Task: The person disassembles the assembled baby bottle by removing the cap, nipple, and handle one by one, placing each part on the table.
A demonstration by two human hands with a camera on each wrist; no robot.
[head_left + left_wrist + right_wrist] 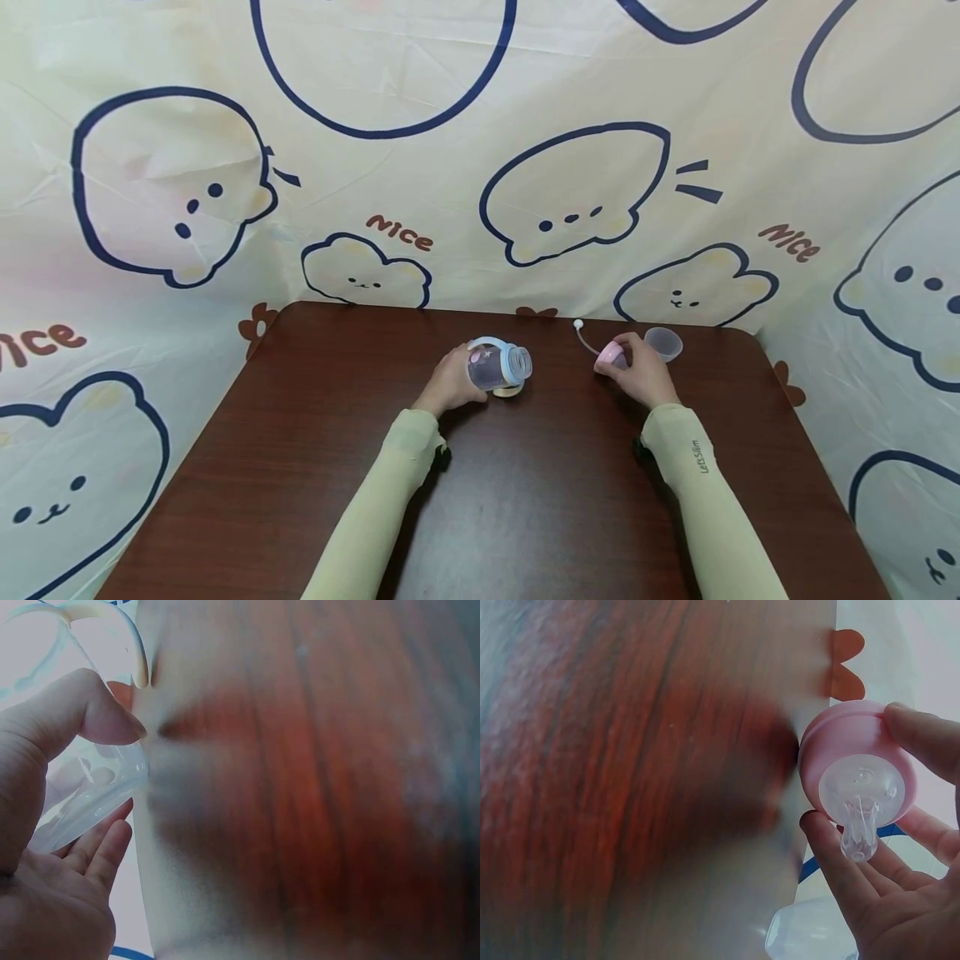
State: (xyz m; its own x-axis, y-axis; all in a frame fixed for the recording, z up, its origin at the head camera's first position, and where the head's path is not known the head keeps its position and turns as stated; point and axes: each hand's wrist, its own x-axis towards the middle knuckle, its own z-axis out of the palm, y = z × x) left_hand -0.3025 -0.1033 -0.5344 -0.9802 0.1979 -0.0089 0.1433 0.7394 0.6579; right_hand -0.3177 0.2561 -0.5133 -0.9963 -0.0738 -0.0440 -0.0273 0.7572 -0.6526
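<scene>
My left hand (453, 379) grips the body of a clear baby bottle (487, 368), tilted on its side above the table. Its threaded mouth (520, 362) is uncovered and faces right; a pale blue and cream handle (508, 390) rings its neck. In the left wrist view, thumb and fingers wrap the clear bottle wall (90, 776). My right hand (641, 371) pinches a pink bottle collar (840, 742) with a clear teat (861, 814). From the collar a thin straw (587, 340) runs out to a white weighted end (578, 324).
Just beyond my right hand, a clear cap (664, 342) stands near the back edge of the dark brown wooden table (510, 500). A cartoon-printed cloth (450, 183) hangs behind the table and along its sides.
</scene>
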